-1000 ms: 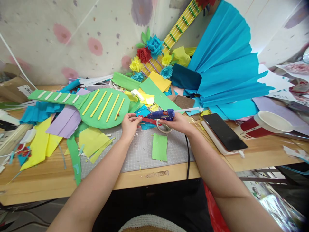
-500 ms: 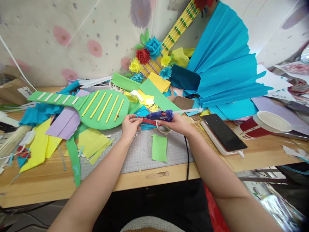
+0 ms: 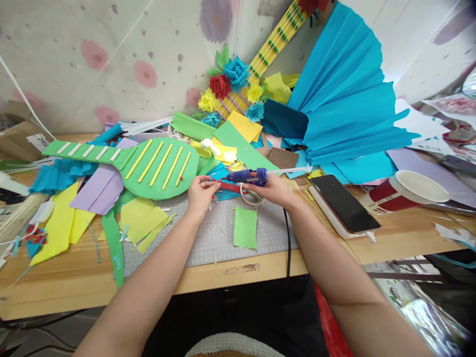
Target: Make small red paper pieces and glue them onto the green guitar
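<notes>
My right hand [image 3: 273, 188] is wrapped round a dark blue glue gun [image 3: 245, 176], whose nozzle points left and whose white glue stick sticks out to the right. A roll of tape [image 3: 252, 197] sits just under the gun. Fingers of my left hand [image 3: 201, 193] pinch a small red strip [image 3: 232, 187] close to the nozzle. A green paper piece [image 3: 245, 227] lies on the grey cutting mat [image 3: 208, 248] below. To the left lies a green guitar shape [image 3: 159, 168] with yellow strips on its body and white ones on its neck.
Behind stands a yellow guitar [image 3: 273, 47] with paper flowers, beside a large blue pleated paper [image 3: 345, 94]. A phone [image 3: 344, 203] and a paper cup [image 3: 405, 191] are at the right. Coloured paper scraps [image 3: 143, 218] lie at the left. A black cable [image 3: 288, 243] hangs over the edge.
My hands and the glue gun have shifted very slightly to the right; both holds are the same.
</notes>
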Demonstrator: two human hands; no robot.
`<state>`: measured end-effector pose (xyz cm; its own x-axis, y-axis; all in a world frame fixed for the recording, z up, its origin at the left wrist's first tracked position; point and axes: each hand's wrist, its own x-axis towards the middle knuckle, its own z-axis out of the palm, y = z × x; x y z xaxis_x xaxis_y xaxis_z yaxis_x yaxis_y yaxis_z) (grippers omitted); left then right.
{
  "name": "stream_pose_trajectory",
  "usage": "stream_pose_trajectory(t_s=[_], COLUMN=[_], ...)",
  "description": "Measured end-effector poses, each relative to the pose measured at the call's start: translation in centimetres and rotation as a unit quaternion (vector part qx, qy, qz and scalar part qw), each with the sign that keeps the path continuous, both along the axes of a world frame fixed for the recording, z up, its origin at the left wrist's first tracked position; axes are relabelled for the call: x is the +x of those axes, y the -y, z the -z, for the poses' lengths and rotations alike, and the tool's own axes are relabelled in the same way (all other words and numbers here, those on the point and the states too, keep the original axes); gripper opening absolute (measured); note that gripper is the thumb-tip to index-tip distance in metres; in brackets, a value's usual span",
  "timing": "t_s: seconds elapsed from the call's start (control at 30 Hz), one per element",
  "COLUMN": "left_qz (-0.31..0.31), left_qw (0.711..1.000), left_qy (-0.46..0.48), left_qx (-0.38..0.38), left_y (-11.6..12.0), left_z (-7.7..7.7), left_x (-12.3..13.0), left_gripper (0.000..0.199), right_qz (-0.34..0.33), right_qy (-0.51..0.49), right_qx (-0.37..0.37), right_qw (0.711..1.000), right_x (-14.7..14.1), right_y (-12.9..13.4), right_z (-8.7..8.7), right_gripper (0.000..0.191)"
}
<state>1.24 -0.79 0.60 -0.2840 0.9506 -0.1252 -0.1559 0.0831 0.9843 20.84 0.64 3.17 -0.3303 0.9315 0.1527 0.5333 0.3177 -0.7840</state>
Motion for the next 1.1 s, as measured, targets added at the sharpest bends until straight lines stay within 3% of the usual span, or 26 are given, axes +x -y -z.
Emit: stream_pose_trajectory(t_s=[0.1,0.23,0.3,0.57,0.77,0.83,0.9,1.0,1.1], left_qz=[0.026,0.04,0.036,0.095,0.043,0.025,0.019,0.029,0.045], left_qw=[0.999,0.997,0.997,0.99,0.99,0.987,0.985,0.983,0.984], left_qy=[0.001,0.027,0.045,0.063,0.131,0.157,0.174,0.18,0.17], left_qx=[0.031,0.057,0.056,0.078,0.015,0.001,-0.007,-0.018,-0.028], left_y=[0.1,0.1,0.1,0.6,0.2,0.0,-0.1,0.0,0.2], left_z=[-0.1,-0.2,-0.3,-0.5,-0.4,-0.4,-0.4,-0.5,-0.7], left_x=[0.0,0.0,0.0,0.3,0.1,0.0,-0.1,0.1,0.3], left_gripper=[0.039,0.041,0.043,0.045,0.046,0.046,0.045,0.046,0.047], right_qz=[0.051,0.213,0.247,0.252,0.272,0.251,0.175,0.045,0.022], right_qy=[-0.05,-0.094,-0.08,0.116,0.211,0.26,0.266,0.118,-0.08], right_qx=[0.002,-0.041,-0.045,-0.017,0.093,0.043,-0.035,-0.06,-0.051], right_qw=[0.997,0.972,0.964,0.961,0.934,0.931,0.947,0.99,0.995], right_x=[0.6,2.3,3.0,3.1,4.0,4.4,4.4,3.1,0.7], right_y=[-0.6,-2.2,-2.9,-3.9,-2.5,-1.8,-1.2,-0.5,-0.2], right_z=[0.3,1.4,2.0,3.5,1.3,0.2,-0.7,-1.2,-0.9], right_gripper=[0.041,0.052,0.056,0.061,0.056,0.047,0.044,0.035,0.025])
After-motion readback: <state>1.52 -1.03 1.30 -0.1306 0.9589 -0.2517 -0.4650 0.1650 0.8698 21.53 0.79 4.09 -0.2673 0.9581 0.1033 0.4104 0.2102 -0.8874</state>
